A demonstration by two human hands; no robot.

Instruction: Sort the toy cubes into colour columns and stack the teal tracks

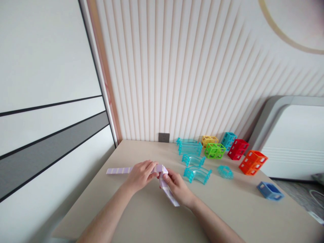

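Observation:
A long strip of lavender labels, divided by pale crossbands, runs across the front of the table. Its left end lies out past my left hand, whose fingers are closed over the strip's middle. At the bend, where the strip folds and turns down toward me, my right hand pinches it between thumb and fingers. The other end hangs below the right thumb, near the tabletop. Both hands are close together, and the fingers partly hide the fold.
On the beige table, clear teal track pieces stand right of my hands. Farther right are yellow, green, teal, red and orange block frames, and a blue one near the right edge. A ribbed wall rises behind.

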